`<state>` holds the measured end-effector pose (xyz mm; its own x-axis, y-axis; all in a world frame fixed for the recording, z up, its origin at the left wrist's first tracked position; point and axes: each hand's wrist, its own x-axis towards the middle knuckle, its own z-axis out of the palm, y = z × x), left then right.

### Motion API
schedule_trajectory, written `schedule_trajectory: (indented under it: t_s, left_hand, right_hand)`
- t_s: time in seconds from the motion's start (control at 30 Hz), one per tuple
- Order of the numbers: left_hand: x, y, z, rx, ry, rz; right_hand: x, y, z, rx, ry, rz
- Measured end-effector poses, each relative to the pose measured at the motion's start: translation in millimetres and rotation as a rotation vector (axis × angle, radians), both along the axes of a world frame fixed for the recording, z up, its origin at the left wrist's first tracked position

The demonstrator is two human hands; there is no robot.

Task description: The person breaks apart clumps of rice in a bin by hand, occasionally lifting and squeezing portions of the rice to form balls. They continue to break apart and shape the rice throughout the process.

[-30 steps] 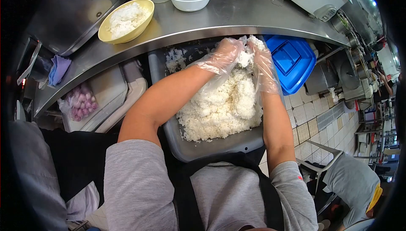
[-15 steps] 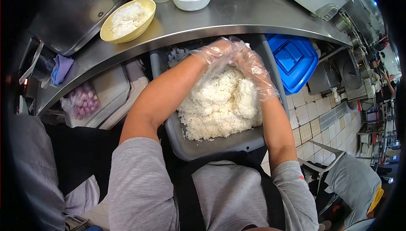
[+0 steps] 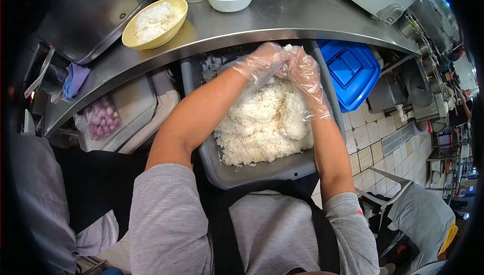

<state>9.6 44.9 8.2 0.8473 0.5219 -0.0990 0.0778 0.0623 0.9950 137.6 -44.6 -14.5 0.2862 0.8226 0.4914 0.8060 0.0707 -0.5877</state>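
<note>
A grey tub [image 3: 242, 177] holds a large heap of white rice [image 3: 262, 129]. Above its far part, my left hand [image 3: 264, 61] and my right hand [image 3: 302, 71] meet, both in clear plastic gloves. Their fingers are curled towards each other around a small white lump that looks like rice, partly hidden between them. Loose rice also lies in the tub's far left corner. On the steel counter a yellow bowl [image 3: 174, 32] holds more rice.
A stack of white bowls [image 3: 229, 0] stands on the steel counter [image 3: 282, 20]. A blue lid [image 3: 353, 68] is right of the tub. Bagged purple onions [image 3: 103, 119] lie at left, near a person's grey sleeve [image 3: 38, 184]. A draped chair [image 3: 421, 214] stands lower right.
My hands have shifted slightly and a white lump now shows at their fingertips. The view has moved a little.
</note>
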Motion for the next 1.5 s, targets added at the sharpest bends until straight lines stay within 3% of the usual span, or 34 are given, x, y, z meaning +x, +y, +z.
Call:
schedule_trajectory:
  t_s: [0.03,0.07,0.1,0.17,0.3,0.33,0.47,0.6,0.77,0.9,1.03,1.1,1.17,1.23,1.33,1.43,1.5]
  left_hand:
    - [-5,-1,2,-0.070,-0.077,-0.038]
    - [-11,9,5,0.012,0.028,-0.106]
    - [-23,-3,29,-0.072,0.014,-0.135]
    - [-28,15,19,0.112,0.067,-0.237]
    - [-33,39,4,0.607,0.886,-0.137]
    - [-38,51,-2,0.697,0.987,-0.104]
    - [-56,89,-31,0.963,1.028,0.058]
    - [-62,107,-65,1.085,1.092,0.072]
    - [-60,102,-99,1.119,1.171,-0.105]
    - [-53,84,-105,1.148,1.063,-0.365]
    - [-45,64,-95,1.001,0.866,-0.270]
    - [-39,51,-82,0.683,0.756,0.071]
    - [-32,43,-83,0.593,0.688,0.301]
    - [-25,39,-91,0.744,0.670,0.443]
    - [-14,47,-84,0.900,0.605,0.277]
    - [-7,37,-79,0.254,0.388,0.135]
    - [-5,23,-63,0.120,0.392,0.128]
  right_hand:
    - [1,1,0,0.012,-0.016,-0.016]
    - [2,3,-1,0.024,-0.031,-0.031]
    - [2,3,-3,0.035,-0.043,-0.045]
    - [2,1,1,0.051,-0.060,-0.056]
    - [11,-1,-3,0.241,-0.087,-0.043]
    - [14,1,-5,0.240,-0.077,-0.033]
    - [17,5,-9,0.127,-0.103,-0.093]
    - [10,-3,2,-0.063,-0.145,-0.085]
    - [8,-7,9,-0.229,-0.224,-0.124]
    - [6,-5,6,-0.292,-0.255,-0.096]
    - [7,-4,5,-0.364,-0.250,-0.050]
    - [9,-4,7,-0.405,-0.220,-0.025]
    - [10,-6,6,-0.467,-0.172,-0.002]
    - [9,-6,5,-0.486,-0.164,-0.001]
    - [12,-7,5,-0.536,-0.139,0.015]
    - [10,-9,7,-0.594,-0.124,0.036]
    - [10,-10,10,-0.611,-0.107,0.072]
